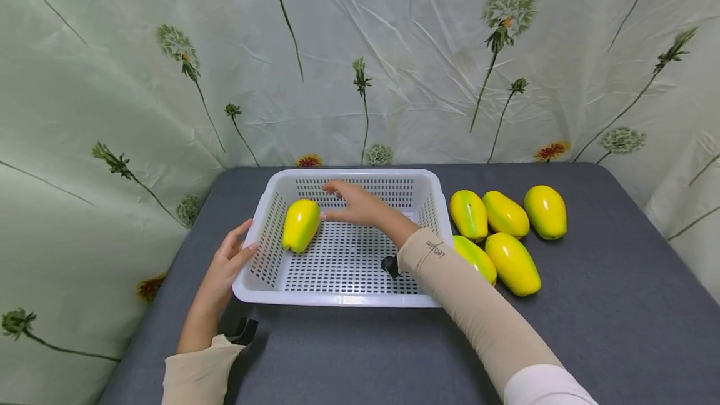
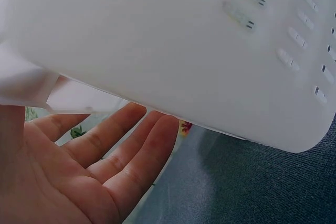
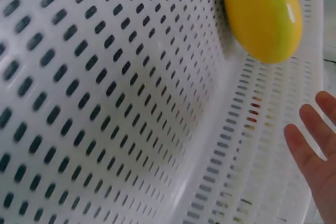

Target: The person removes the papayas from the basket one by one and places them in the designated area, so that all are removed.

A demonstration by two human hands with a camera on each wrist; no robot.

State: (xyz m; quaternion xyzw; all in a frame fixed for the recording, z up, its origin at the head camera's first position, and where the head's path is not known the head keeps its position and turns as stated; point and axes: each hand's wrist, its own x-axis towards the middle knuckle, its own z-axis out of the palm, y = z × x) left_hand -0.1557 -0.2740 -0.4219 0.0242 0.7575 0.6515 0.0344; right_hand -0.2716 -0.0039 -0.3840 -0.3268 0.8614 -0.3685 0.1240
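A white perforated plastic basket [image 1: 343, 300] stands on the table with one yellow-green papaya [image 1: 300, 225] lying in its left part. My left hand [image 1: 224, 264] holds the basket's left rim, thumb over the edge. Seen from the left wrist, the fingers [image 2: 131, 177] of that hand reach against the outside of the wall. Inside the basket, my right hand [image 1: 360, 206] hovers just right of the papaya with its fingers spread and nothing in its grasp. The right wrist view shows a gap between these fingers [image 3: 302, 148] and the papaya [image 3: 265, 17].
Several more papayas [image 1: 512, 264] lie grouped on the dark grey table [image 1: 596, 324], right of the basket and partly behind my right forearm. A pale curtain [image 1: 394, 49] printed with flowers hangs behind the table and along its left side.
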